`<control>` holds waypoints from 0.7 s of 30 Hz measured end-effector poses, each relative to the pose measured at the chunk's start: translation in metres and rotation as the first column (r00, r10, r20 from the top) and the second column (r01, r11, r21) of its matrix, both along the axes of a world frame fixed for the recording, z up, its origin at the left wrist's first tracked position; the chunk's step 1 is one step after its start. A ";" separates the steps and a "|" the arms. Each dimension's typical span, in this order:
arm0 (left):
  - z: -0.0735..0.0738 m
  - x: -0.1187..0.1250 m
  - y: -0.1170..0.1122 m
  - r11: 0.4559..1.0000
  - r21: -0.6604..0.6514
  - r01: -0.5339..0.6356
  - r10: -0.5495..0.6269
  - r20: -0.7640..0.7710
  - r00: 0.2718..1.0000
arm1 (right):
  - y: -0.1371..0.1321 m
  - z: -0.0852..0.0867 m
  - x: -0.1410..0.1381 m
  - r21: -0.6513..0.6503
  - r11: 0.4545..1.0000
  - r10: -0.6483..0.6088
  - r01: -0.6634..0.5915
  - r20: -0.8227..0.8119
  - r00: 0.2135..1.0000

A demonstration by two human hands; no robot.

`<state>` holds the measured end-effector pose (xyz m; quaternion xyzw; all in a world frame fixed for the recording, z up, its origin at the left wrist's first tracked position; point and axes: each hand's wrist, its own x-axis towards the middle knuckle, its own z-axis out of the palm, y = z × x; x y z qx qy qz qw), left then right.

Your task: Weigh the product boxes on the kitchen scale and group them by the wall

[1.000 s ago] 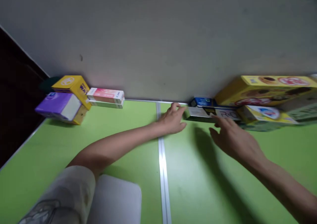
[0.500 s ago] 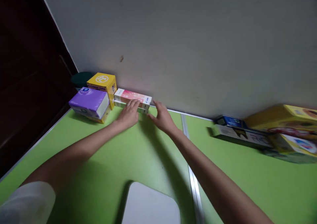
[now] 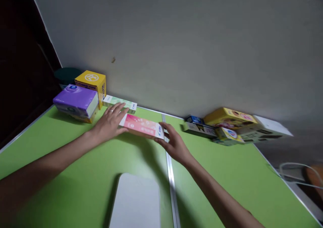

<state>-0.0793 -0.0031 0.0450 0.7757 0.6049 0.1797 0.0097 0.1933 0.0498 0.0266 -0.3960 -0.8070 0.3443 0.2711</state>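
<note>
A long pink box (image 3: 142, 125) with white ends is held just above the green table, slightly tilted. My right hand (image 3: 175, 143) grips its right end, thumb below and fingers around the white end. At the other end, my left hand (image 3: 107, 122) has its thumb and fingers about the box's left tip; a ring shows on one finger. Behind the left fingers, a similar green and white box (image 3: 120, 103) lies against the wall, partly covered by them.
A purple tissue pack (image 3: 75, 100) and a yellow box (image 3: 91, 78) stand at the left, before a dark green round lid (image 3: 67, 74). At right, yellow cartons (image 3: 224, 117), a dark narrow box (image 3: 200, 129) and a white box (image 3: 264, 128) line the wall. A white flat object (image 3: 136, 201) lies nearest.
The pink box has been lifted off the green box and brought toward me, with both hands on it. The view has shifted right, bringing the white box into sight.
</note>
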 end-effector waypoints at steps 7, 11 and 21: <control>0.018 0.032 -0.119 0.960 -0.205 0.190 -0.163 0.142 0.976 | -0.128 0.025 0.070 -0.075 0.997 0.038 -0.032 0.080 0.996; 0.003 0.045 -0.165 0.952 -0.256 0.165 -0.128 0.153 0.980 | -0.170 -0.001 0.080 -0.091 0.995 0.056 -0.048 0.086 0.995; -0.001 0.025 -0.196 0.920 -0.390 -0.025 0.039 0.028 0.999 | -0.185 -0.005 0.106 -0.101 0.994 0.052 -0.045 0.072 0.996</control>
